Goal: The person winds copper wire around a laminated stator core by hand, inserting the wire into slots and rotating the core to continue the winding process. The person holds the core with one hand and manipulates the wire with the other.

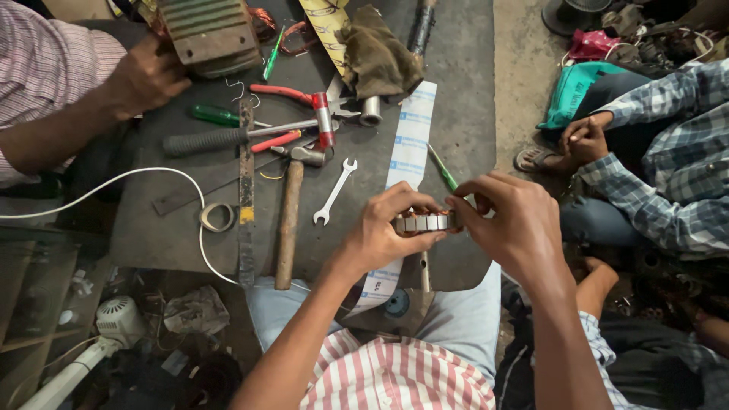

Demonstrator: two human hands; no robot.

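The person holds a small ring-shaped metal part [425, 222], maybe a motor stator or a bearing, between both hands above the near edge of the dark work mat [463, 91]. The left hand [387, 228] closes around its left side with the thumb below and the fingers curled over the top, so the part cannot turn. The right hand [509, 220] pinches its right end with the fingertips, the other fingers bent, as for a fine adjustment. The part is lifted close to the body, probably to see it well. On the mat the tools lie within easy reach: a hammer [290, 212] with wooden handle, a small open-end wrench [334, 191], red-handled pliers [285, 95], a green screwdriver [214, 115] and a roll of tape [217, 217]. A long white paper strip [408, 144] runs under the hands. Another person's hand [148, 76] steadies a ribbed metal block [211, 34] at the far left corner.
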